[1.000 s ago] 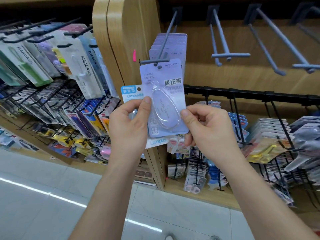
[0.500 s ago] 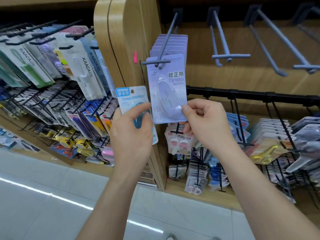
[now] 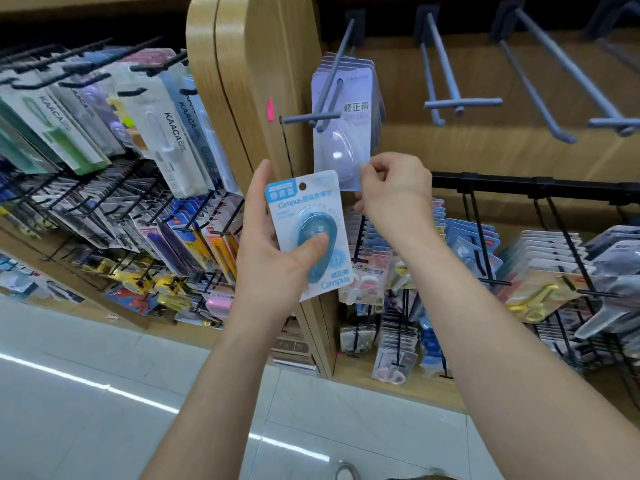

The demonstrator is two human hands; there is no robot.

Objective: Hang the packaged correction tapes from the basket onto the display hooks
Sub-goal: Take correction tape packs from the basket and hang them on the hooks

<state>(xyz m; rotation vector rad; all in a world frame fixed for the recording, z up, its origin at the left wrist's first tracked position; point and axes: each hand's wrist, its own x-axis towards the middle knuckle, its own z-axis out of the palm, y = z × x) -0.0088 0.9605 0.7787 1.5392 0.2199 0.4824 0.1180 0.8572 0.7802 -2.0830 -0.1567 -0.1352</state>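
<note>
- Correction tape in a blue pack (image 3: 304,233) stands upright in the left hand (image 3: 266,258), with the thumb pressing on the clear domed blister and the fingers behind the glossy card. Its round hang hole at the top is free.
- At 2 o'clock from it, the right hand (image 3: 398,195) curls its fingers and pinches the lower right corner of a lavender pack (image 3: 346,133).
- The lavender pack hangs threaded on a grey metal hook (image 3: 329,88), frontmost in a stack of similar cards.
- At 3 o'clock, bare grey hooks (image 3: 446,74) jut from the wooden back, with open room between them.
- A rounded wooden divider (image 3: 249,81) stands close at 9 o'clock.
- A black rail (image 3: 533,185) runs at 4 o'clock.
</note>
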